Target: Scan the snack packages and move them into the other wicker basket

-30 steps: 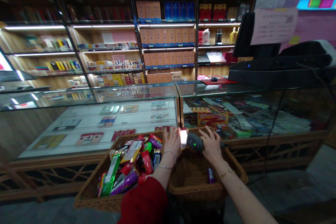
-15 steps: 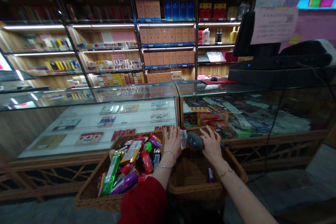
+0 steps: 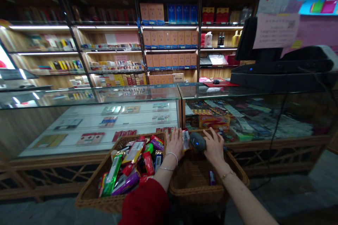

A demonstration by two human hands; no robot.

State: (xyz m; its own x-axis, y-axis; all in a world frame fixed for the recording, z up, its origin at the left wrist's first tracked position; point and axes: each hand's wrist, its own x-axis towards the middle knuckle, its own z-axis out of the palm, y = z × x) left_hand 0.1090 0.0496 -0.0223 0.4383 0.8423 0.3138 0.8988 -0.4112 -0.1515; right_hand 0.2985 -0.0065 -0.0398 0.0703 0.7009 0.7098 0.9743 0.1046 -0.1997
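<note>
My left hand [image 3: 174, 146] is closed on a small snack packet [image 3: 185, 140] with a pale label, held above the rims where two wicker baskets meet. In my right hand [image 3: 213, 147] is a dark barcode scanner [image 3: 197, 141], its head turned toward the packet and a blue light lit on it. The left basket [image 3: 89, 186] is heaped with wrapped snacks, among them a green packet [image 3: 113, 174], a yellow and red packet [image 3: 134, 151] and a purple packet [image 3: 126, 184]. Inside the right basket [image 3: 195, 191] lies one small purple packet [image 3: 212, 178].
Just beyond the baskets run glass display counters [image 3: 142, 95] holding flat packs and boxes. A monitor [image 3: 246, 38] stands on the right counter, with a cable [image 3: 277, 130] hanging down in front. Stocked shelves [image 3: 169, 49] line the back wall.
The packet in my left hand has tilted slightly, and its label shows differently. The scanner stays close beside it. The whole view has shifted a little.
</note>
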